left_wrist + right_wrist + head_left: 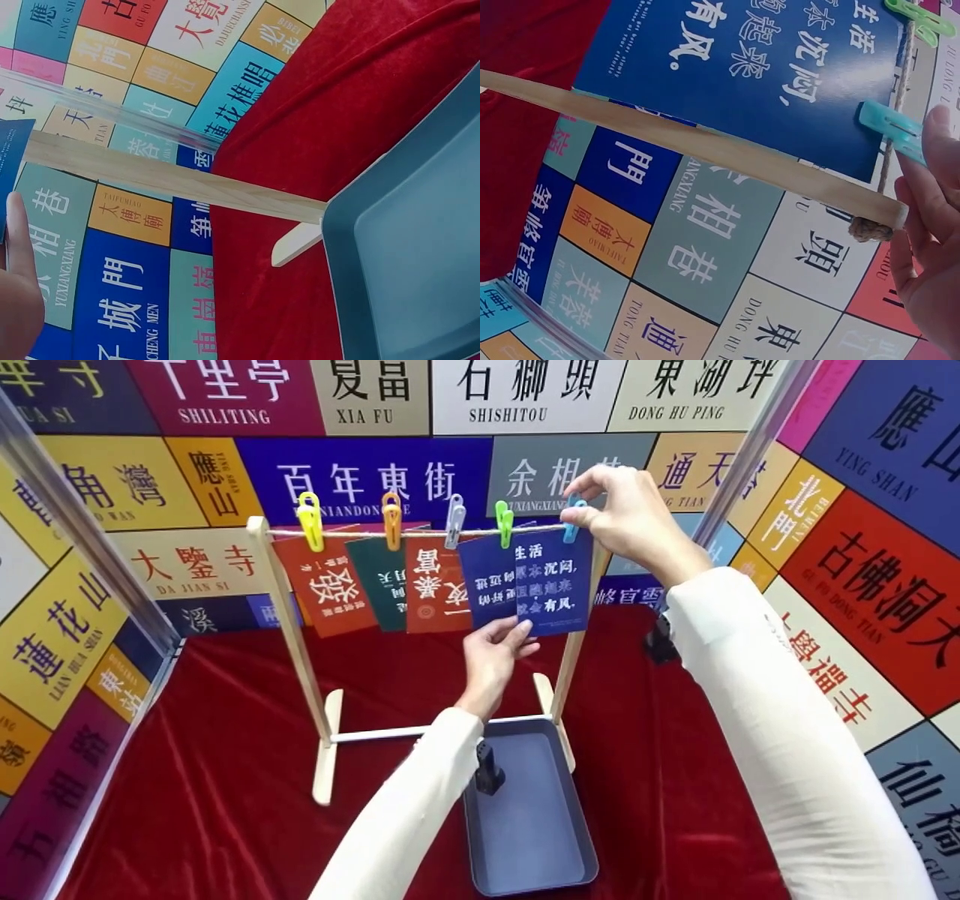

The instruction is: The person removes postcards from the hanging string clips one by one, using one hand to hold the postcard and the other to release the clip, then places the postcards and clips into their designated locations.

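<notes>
My right hand (637,516) pinches the light blue clothespin (881,122) at the right end of a cord (442,533). That clothespin's jaws lie over the cord and the top edge of a dark blue card (566,592) with white characters. Below, my left hand (489,660) pinches the card's lower left edge between thumb and fingers. Another blue card (482,574) hangs just left, partly overlapped, by a green clothespin (504,525). In the left wrist view only part of the left hand (19,292) shows, a finger against the card.
Red cards (330,592) and a green card (382,585) hang further left under yellow (310,521), orange (391,521) and grey clothespins (453,521). The cord spans a wooden frame (292,637). A grey tray (525,810) lies on the red cloth (225,795). Lettered panels stand behind.
</notes>
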Tool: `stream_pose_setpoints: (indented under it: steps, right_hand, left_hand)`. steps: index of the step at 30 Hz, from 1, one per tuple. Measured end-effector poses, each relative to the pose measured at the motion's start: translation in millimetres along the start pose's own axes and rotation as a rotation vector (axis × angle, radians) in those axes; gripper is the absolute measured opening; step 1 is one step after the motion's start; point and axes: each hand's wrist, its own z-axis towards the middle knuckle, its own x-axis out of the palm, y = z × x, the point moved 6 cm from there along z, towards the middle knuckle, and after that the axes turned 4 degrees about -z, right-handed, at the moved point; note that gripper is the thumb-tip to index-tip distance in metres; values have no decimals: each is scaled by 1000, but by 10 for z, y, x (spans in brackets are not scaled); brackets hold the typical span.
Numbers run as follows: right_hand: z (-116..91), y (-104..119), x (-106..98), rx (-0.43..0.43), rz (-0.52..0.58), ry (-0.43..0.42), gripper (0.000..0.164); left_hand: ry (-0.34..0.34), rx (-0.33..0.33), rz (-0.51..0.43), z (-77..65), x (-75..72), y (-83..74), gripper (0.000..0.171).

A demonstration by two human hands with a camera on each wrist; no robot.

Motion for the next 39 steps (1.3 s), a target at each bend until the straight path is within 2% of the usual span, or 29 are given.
stream_pose_setpoints:
  steps: [6,20,34,39]
  right_hand:
    - [6,27,-37,-41,-27,-36,32]
    - [-1,76,-98,-61,-7,-94,33]
    - [-46,1,-100,-2,87,-120,33]
    - [-57,-5,-104,-4,104,-121,33]
  left_hand:
    - [-3,-6,-3,-9,-12,4,32]
    - [-35,-40,16,-29,-38,23,37]
    - [-44,-62,46,-96,-8,10,36]
    - [-49,-68,53,-87,-46,0,35]
